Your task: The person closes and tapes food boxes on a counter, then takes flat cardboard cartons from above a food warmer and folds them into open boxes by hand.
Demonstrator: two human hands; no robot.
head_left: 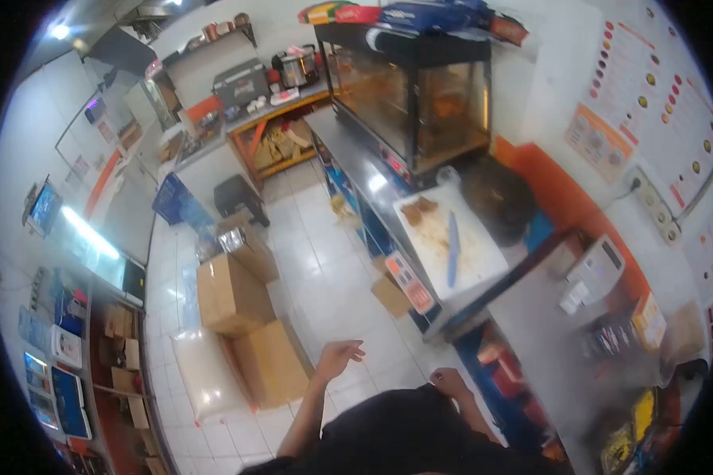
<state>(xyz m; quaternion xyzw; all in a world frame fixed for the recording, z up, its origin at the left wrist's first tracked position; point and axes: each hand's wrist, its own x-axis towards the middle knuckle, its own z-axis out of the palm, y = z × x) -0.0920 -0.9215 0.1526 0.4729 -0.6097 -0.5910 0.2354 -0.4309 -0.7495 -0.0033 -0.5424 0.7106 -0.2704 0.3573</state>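
Note:
My left hand (341, 359) is held in the air over the tiled floor, fingers loosely stretched out and nothing in them. Beside my body, close to the counter, my right hand (450, 382) is loosely curled, with no object visible in it. Neither hand touches anything. Ahead to the right, a white cutting board (477, 255) lies on the metal counter. On it rest a blue knife (453, 249) and some brown food pieces (420, 209). Nearest to my left hand is an opened cardboard box (273, 364) on the floor.
A glass food warmer (451, 111) stands on the counter (345, 142). Left on the floor are a taller carton (231, 293), a filled white sack (206, 376) and a black stool (239, 196). A receipt printer (594, 269) sits on the right counter. Tiled floor (305, 229) runs ahead between them.

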